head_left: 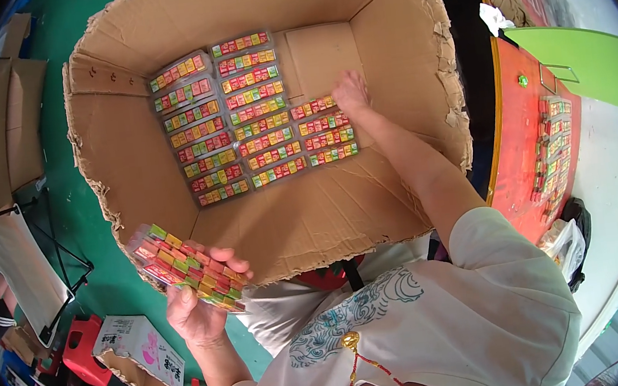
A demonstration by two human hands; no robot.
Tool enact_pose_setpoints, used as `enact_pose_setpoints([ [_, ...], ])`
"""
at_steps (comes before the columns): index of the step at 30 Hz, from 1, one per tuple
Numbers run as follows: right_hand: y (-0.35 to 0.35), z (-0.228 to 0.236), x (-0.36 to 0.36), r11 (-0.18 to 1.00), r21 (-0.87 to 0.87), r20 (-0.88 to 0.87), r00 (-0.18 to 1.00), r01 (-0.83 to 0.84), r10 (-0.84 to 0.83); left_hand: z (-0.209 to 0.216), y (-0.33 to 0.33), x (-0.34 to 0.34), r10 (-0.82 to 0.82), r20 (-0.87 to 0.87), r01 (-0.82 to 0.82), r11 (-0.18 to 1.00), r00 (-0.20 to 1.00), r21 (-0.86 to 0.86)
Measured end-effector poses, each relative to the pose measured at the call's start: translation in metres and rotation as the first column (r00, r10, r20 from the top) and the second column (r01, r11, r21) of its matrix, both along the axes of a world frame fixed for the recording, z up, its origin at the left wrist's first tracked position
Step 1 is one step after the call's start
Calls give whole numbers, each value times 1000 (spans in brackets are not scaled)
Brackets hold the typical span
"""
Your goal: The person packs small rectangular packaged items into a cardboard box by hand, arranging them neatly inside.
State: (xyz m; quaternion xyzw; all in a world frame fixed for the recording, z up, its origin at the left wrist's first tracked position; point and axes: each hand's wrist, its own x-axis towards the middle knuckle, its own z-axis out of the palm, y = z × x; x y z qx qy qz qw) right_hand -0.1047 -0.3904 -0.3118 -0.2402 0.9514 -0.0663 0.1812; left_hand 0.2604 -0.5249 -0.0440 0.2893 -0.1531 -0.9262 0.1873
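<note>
My left hand (pixel 202 312) is closed round a stack of clear plastic packs (pixel 188 266), each holding a row of small red, yellow and green boxes. It holds them tilted, just outside the near left edge of a big cardboard carton (pixel 283 230). Inside the carton, similar packs (pixel 252 94) lie in columns on the bottom. Reaching in from the right, my right hand (pixel 350 93) has its fingers bent down at the right end of the rearmost pack (pixel 312 107) in the shorter right column. Its fingertips are partly hidden.
Bare cardboard bottom (pixel 324 58) shows behind the right column. On the right, more packs (pixel 552 154) lie on a red table (pixel 517 116) with a green board (pixel 576 59). Red stools (pixel 85 352) and a white carton (pixel 142 351) stand at the lower left.
</note>
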Motion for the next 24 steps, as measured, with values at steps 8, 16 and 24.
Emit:
enact_pose_setpoints([
  [8,20,-64,-1,999,53,142,990,-10,2,3,-1,-4,-32,15,33,999,999,-28],
  [16,1,22,14,980,197,208,978,-13,-29,24,-25,-40,-164,214,203,964,963,-174],
  [24,5,20,6,921,107,247,908,-374,340,-38,-59,-139,-440,377,552,787,815,-275],
])
